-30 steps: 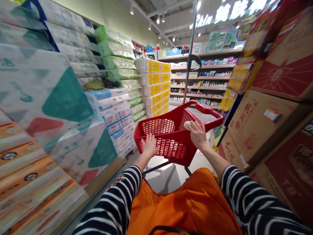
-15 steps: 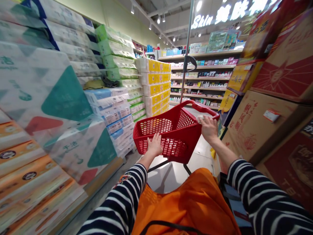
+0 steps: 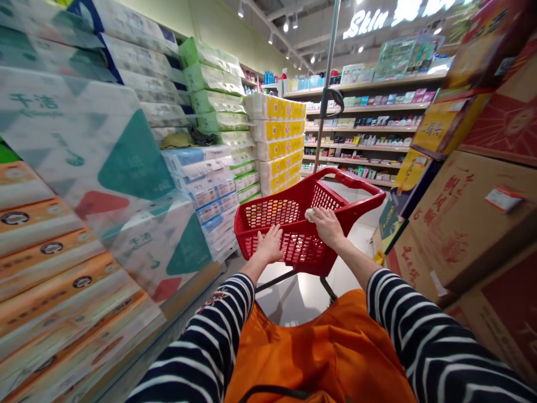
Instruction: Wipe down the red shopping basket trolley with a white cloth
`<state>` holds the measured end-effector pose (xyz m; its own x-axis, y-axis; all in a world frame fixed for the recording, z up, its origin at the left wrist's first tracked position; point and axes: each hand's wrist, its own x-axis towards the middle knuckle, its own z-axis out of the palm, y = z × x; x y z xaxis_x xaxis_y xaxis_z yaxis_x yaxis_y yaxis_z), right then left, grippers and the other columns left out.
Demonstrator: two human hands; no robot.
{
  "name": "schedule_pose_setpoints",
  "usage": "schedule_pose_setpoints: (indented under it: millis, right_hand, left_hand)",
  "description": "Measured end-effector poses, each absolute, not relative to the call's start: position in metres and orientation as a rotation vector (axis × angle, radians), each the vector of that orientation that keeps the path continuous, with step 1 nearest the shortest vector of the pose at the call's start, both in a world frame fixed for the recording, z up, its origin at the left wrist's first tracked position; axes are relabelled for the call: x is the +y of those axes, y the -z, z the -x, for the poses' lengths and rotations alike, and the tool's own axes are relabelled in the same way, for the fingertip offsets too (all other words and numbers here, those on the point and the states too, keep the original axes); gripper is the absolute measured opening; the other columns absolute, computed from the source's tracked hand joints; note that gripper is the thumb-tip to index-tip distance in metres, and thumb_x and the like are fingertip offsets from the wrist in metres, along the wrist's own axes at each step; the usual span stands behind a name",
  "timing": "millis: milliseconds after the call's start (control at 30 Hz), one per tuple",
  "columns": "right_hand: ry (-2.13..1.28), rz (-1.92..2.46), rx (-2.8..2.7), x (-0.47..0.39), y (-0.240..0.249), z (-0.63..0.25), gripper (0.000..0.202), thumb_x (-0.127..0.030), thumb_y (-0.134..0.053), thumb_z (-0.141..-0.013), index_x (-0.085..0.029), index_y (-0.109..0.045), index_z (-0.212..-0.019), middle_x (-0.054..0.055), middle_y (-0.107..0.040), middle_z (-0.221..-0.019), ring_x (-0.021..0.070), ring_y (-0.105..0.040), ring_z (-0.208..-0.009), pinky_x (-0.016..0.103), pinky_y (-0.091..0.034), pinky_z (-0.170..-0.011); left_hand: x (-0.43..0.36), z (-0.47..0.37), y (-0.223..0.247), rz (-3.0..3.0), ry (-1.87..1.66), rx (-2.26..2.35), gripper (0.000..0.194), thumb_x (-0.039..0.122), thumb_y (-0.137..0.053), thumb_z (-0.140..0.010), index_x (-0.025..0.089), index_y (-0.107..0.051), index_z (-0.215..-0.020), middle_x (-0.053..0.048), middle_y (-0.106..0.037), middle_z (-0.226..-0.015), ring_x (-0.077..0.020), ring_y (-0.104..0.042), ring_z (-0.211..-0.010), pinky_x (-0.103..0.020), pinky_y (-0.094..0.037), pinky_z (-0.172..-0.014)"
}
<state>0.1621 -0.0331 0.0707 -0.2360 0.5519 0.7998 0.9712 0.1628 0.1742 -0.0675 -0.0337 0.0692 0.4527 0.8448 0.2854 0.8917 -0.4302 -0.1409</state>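
A red shopping cart [image 3: 306,254] with a perforated plastic basket stands before me, its handle [image 3: 356,184] on the far right side. On the near rim of the basket, my left hand [image 3: 269,246] lies with fingers spread, holding nothing. My right hand [image 3: 329,226] is closed over the same rim further right. A bit of whitish cloth [image 3: 310,215] pokes out at its fingertips and touches the red plastic. Most of that cloth is hidden under the hand. The basket's inside shows no goods in the part I can see.
Large tissue packs [image 3: 62,140] are piled close on the left, with yellow-and-white packs [image 3: 281,143] behind the cart. Cardboard cartons [image 3: 474,224] crowd the right side. A metal pole [image 3: 325,73] rises behind the cart, before shelves of cosmetics [image 3: 369,123].
My right hand has slid left along the basket rim, away from the handle end, with the cloth. My left hand remains on the rim. The view has shifted slightly.
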Motion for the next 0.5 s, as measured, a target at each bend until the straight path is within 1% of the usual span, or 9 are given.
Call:
schedule_pose_setpoints:
  millis: [100, 200, 267, 333, 400, 467, 500]
  right_hand:
    - [0.860, 1.498, -1.781, -0.031, -0.080, -0.162, 0.038, -0.013, -0.039, -0.084, -0.019, -0.061, -0.115, 0.008, -0.054, -0.120, 0.0233, -0.046, -0.104, 0.036, -0.030, -0.092]
    - [0.825, 1.515, -1.795, -0.032, -0.085, -0.160, 0.034, -0.014, -0.041, -0.083, -0.018, -0.065, -0.107, 0.009, -0.059, -0.106, 0.0226, -0.048, -0.094, 0.034, -0.034, -0.085]
    - [0.825, 1.477, -1.820, -0.033, -0.082, -0.151, 0.035, -0.012, -0.042, -0.082, -0.018, -0.064, -0.109, 0.009, -0.059, -0.105, 0.0224, -0.048, -0.093, 0.034, -0.035, -0.085]
    - [0.832, 1.351, -1.851, -0.034, -0.072, -0.134, 0.041, -0.009, -0.041, -0.081, -0.017, -0.060, -0.116, 0.009, -0.056, -0.113, 0.0218, -0.048, -0.098, 0.034, -0.035, -0.089]
    - [0.812, 1.164, -1.920, -0.031, -0.058, -0.108, 0.043, -0.007, -0.038, -0.083, -0.016, -0.057, -0.121, 0.009, -0.052, -0.121, 0.0212, -0.045, -0.106, 0.033, -0.034, -0.095]
    - [0.713, 0.986, -2.059, -0.027, -0.042, -0.075, 0.041, -0.007, -0.039, -0.083, -0.017, -0.060, -0.117, 0.008, -0.053, -0.122, 0.0206, -0.046, -0.108, 0.033, -0.035, -0.097]
    - [0.620, 0.913, -2.127, -0.024, -0.036, -0.058, 0.038, -0.007, -0.040, -0.082, -0.017, -0.062, -0.112, 0.008, -0.055, -0.119, 0.0198, -0.048, -0.106, 0.033, -0.037, -0.095]
  left_hand:
    - [-0.030, 0.074, -0.069, 2.431, 0.238, -1.431, 0.078, 0.025, -0.052, -0.071, 0.016, -0.021, -0.142, -0.003, -0.004, -0.150, -0.0233, -0.005, -0.137, -0.061, -0.006, -0.106]
    - [-0.026, 0.085, -0.062, 2.410, 0.274, -1.403, 0.076, 0.020, -0.049, -0.072, 0.015, -0.020, -0.143, -0.003, -0.004, -0.150, -0.0250, -0.002, -0.137, -0.061, -0.002, -0.106]
    - [-0.024, 0.097, -0.053, 2.379, 0.326, -1.415, 0.076, 0.019, -0.048, -0.072, 0.013, -0.020, -0.143, -0.004, -0.004, -0.150, -0.0253, 0.000, -0.137, -0.060, 0.000, -0.106]
    - [-0.023, 0.113, -0.041, 2.331, 0.416, -1.472, 0.077, 0.018, -0.048, -0.072, 0.011, -0.019, -0.143, -0.006, -0.003, -0.150, -0.0240, 0.001, -0.138, -0.057, 0.002, -0.107]
    - [-0.023, 0.132, -0.029, 2.262, 0.590, -1.655, 0.078, 0.016, -0.049, -0.072, 0.010, -0.019, -0.143, -0.009, -0.004, -0.150, -0.0237, -0.003, -0.138, -0.055, 0.000, -0.108]
    - [-0.023, 0.147, -0.022, 2.188, 0.912, -1.873, 0.077, 0.014, -0.050, -0.070, 0.010, -0.021, -0.142, -0.012, -0.009, -0.149, -0.0236, -0.010, -0.137, -0.050, -0.007, -0.110]
    - [-0.023, 0.152, -0.021, 2.188, 1.123, -1.926, 0.076, 0.012, -0.050, -0.069, 0.011, -0.024, -0.141, -0.012, -0.015, -0.148, -0.0228, -0.015, -0.136, -0.045, -0.013, -0.111]
